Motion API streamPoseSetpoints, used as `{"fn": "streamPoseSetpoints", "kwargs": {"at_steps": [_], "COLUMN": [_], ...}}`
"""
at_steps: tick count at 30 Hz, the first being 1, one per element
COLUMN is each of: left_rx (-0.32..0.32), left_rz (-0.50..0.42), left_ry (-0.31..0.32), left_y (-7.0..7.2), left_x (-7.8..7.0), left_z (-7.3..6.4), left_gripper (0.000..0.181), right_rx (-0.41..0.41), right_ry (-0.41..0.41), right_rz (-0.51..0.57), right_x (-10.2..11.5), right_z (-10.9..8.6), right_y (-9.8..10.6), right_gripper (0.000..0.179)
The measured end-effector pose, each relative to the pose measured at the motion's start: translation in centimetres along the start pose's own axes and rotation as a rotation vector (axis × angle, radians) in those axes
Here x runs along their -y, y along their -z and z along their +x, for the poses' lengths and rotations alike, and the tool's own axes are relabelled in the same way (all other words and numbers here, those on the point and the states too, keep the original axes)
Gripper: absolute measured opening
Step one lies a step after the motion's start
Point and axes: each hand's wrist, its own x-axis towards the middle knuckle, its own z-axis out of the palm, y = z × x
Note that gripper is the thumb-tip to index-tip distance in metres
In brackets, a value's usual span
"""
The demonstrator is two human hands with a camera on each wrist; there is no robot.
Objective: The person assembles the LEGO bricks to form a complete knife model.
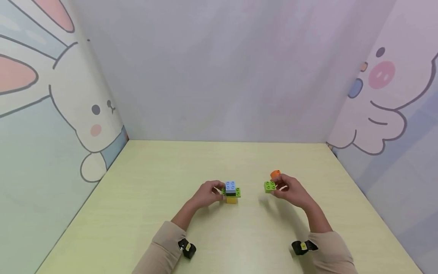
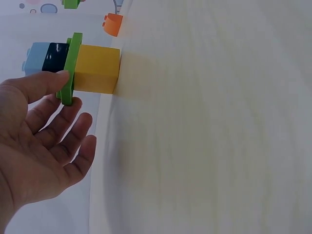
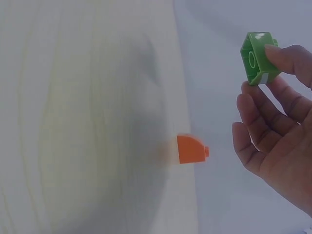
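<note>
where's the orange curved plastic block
In the head view, the orange curved plastic block sits right of centre on the pale yellow tabletop, just beyond the right hand holding a green studded plastic block.

Blue, black, green and yellow stack (image 1: 230, 193), green brick (image 1: 269, 187), orange brick (image 3: 190, 149)

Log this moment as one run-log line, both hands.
left hand: pinches green plate in stack | right hand: holds green brick aloft | orange brick: on table
</note>
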Motion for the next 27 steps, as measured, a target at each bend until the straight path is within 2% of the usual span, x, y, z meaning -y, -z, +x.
{"fn": "streamPoseSetpoints", "kwargs": {"at_steps": [6, 13, 18, 21, 27], "left_rx": [0.005, -0.008, -0.021, -0.026, -0.037], "left_rz": [-0.003, -0.011, -0.021, -0.035, -0.036], "left_ry": [-0.003, 0.013, 0.021, 0.030, 0.030], "left_y": [-0.1, -0.2, -0.3, -0.4, -0.6], "left_x": [-0.3, -0.1, 0.0, 0.0, 0.0], "left_z": [0.1, 0.0, 0.1, 0.0, 0.1], "left_gripper": [0.035, 0.034, 0.034, 0.034, 0.035], "right_rx": [-0.012, -0.055, -0.096, -0.125, -0.145], "right_ry": [0.057, 0.080, 0.088, 0.072, 0.048], "right_rz": [0.002, 0.013, 0.037, 0.050, 0.053], "right_x": [0.3, -2.4, -2.7, -2.2, 1.9], "right_z": [0.7, 1.8, 2.0, 2.1, 1.8], "right_y": [-0.6, -2.2, -3.1, -3.8, -4.4], "right_gripper": [0.029, 0.032, 0.033, 0.033, 0.031]}}
